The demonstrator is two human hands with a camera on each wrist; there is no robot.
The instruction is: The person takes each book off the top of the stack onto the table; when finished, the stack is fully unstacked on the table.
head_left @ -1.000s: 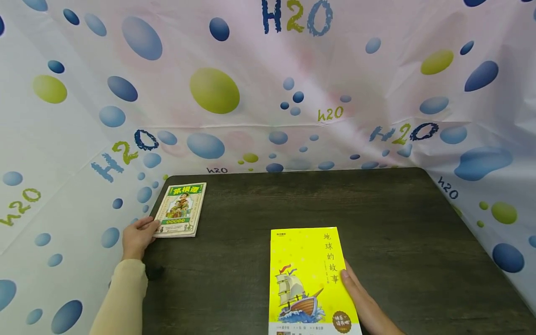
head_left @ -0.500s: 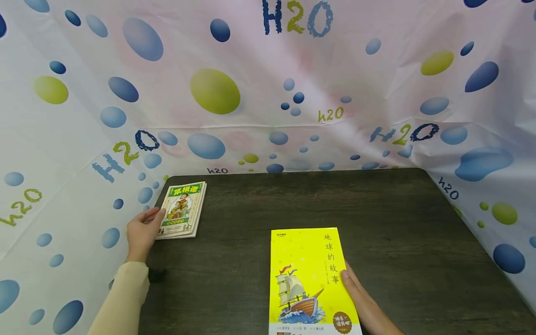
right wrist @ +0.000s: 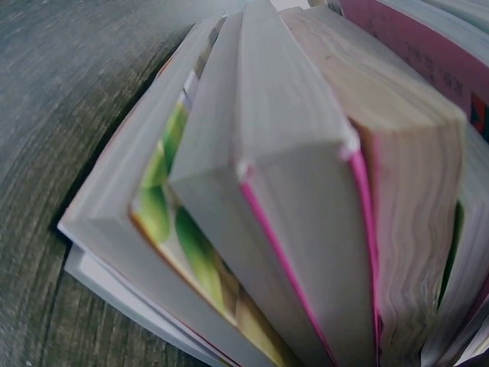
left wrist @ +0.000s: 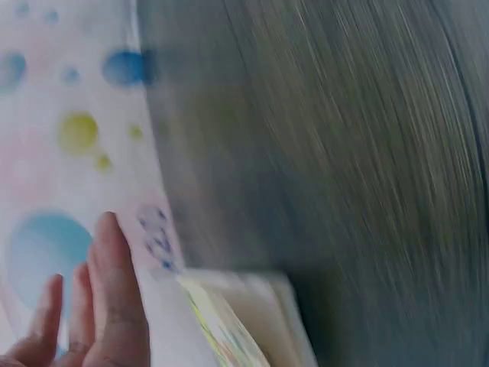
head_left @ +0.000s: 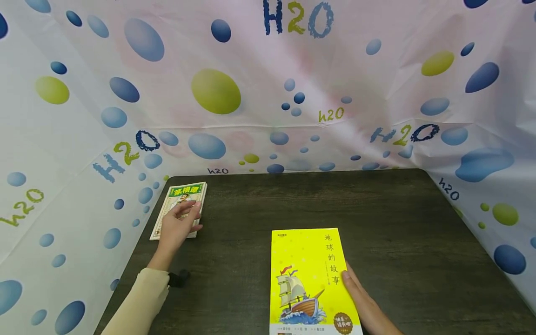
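Backdrop: white sheeting (head_left: 251, 51) with blue and green bubbles and H2O lettering, going round the far, left and right sides
Table: dark wood-look table (head_left: 234, 279), fills the near middle
Cream booklet: the cream booklet (head_left: 170, 201) lies flat in the far left corner, green title band at its far end; another edge peeks out on its right, so probably more than one volume there, can't swear to it
Left hand: left hand (head_left: 177, 229) is over the near right part of that booklet, fingers relaxed and apart, gripping nothing I can see; touching or just above, can't tell
Yellow book: yellow book (head_left: 310, 274) with the sailing ship sits near, a bit right of middle
Right hand: right hand (head_left: 364, 304) holds its right edge, thumb on the cover, other fingers mostly hidden behind
Fanned books: right wrist view shows a bunch of books (right wrist: 306, 191), corners out of line, likely under the yellow one
Pile risk: if those edges are as uneven as they look, a one-sided grip could let the lot skew or slide off
Corner risk: booklet's close to the left edge, so a careless leftward nudge could tip it over
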